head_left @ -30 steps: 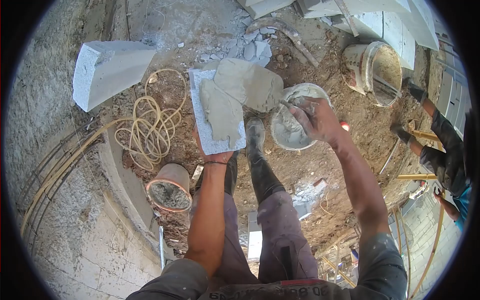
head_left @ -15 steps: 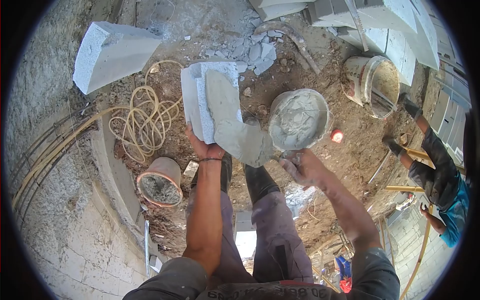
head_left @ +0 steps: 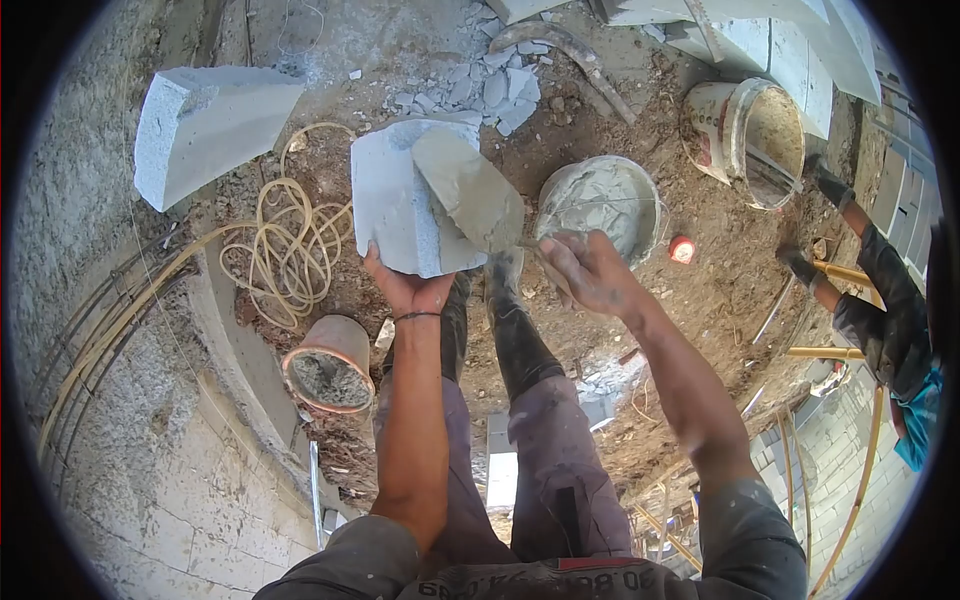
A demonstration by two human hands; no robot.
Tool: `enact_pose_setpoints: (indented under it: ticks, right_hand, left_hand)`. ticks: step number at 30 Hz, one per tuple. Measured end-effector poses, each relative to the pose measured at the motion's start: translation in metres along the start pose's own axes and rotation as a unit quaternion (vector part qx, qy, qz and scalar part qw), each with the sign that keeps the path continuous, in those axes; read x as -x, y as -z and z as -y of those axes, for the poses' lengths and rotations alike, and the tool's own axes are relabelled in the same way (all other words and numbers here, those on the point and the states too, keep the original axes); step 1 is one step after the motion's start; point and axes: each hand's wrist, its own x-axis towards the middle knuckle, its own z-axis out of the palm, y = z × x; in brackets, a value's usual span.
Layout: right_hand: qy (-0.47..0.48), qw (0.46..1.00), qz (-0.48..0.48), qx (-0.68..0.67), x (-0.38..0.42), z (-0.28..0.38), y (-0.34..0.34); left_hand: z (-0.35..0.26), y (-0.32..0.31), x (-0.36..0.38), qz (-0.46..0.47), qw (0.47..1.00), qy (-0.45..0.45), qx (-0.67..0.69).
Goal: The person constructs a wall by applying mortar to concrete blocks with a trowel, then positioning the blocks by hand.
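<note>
A light grey concrete block is in my left hand, which grips its lower end from beneath. My right hand is closed around the handle of a trowel. Its broad blade, coated with wet mortar, lies tilted along the right side of the block, hiding part of that face. Just beyond my right hand stands a bucket with grey mortar in it.
A coiled hose and a small bucket lie left. Another block and broken pieces are ahead. A tipped bucket is at right, near a person's legs.
The trowel blade has swung from the block's lower end up along its right side. My right hand has moved up and slightly left. The block has turned slightly, showing more of its broad face.
</note>
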Motion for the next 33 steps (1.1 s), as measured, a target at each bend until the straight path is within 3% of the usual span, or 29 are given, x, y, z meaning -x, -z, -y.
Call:
enact_pose_setpoints:
  ticks: [1,3,5,7,11,13,17,21,23,25,27,29,31,33]
  right_hand:
    - [0.073,0.993,-0.018,0.094,-0.008,-0.002,0.001]
    - [0.049,0.995,0.003,0.086,0.013,-0.003,-0.003]
    - [0.147,0.977,0.021,0.151,0.039,-0.029,-0.017]
    - [0.132,0.976,0.011,0.172,0.054,-0.044,-0.038]
    - [0.15,0.971,-0.029,0.186,0.066,-0.069,-0.046]
    - [0.186,0.96,-0.046,0.204,0.077,-0.093,-0.04]
    - [0.117,0.976,-0.015,0.184,0.091,-0.086,-0.031]
    - [0.114,0.975,-0.024,0.19,0.078,-0.078,-0.032]
    - [0.043,0.988,-0.058,0.138,0.095,-0.108,-0.025]
    - [-0.103,0.987,-0.119,0.026,0.119,-0.129,-0.015]
    - [-0.066,0.97,-0.19,0.139,0.128,-0.195,-0.002]
    - [-0.094,0.962,-0.147,0.21,0.107,-0.219,0.017]
    - [-0.118,0.946,-0.102,0.283,0.088,-0.216,0.023]
    - [0.063,0.823,-0.29,0.485,0.078,-0.184,0.008]
  left_hand:
    - [0.002,-0.003,0.0,-0.016,1.0,-0.011,-0.022]
    - [0.005,-0.008,-0.003,-0.036,0.999,-0.031,-0.022]
    - [0.008,-0.003,-0.007,-0.061,0.997,-0.051,-0.014]
    - [0.007,0.013,-0.017,-0.057,0.989,-0.109,-0.079]
    - [0.006,0.005,-0.004,-0.079,0.993,-0.073,-0.039]
    - [0.005,0.007,-0.003,-0.02,0.999,-0.027,0.001]
    - [0.008,0.008,-0.003,-0.073,0.996,-0.027,-0.033]
    - [0.004,0.021,-0.011,0.013,0.997,0.052,0.06]
    - [0.007,0.015,-0.006,0.013,0.996,0.066,0.052]
    - [0.008,0.011,-0.004,-0.024,0.998,0.035,0.038]
    - [0.013,0.01,-0.002,-0.012,1.0,-0.005,0.025]
    - [0.015,-0.004,0.004,-0.042,0.998,-0.019,0.041]
    - [0.017,-0.013,0.01,-0.159,0.985,-0.066,0.029]
    - [0.021,-0.022,0.02,-0.168,0.98,-0.109,0.017]
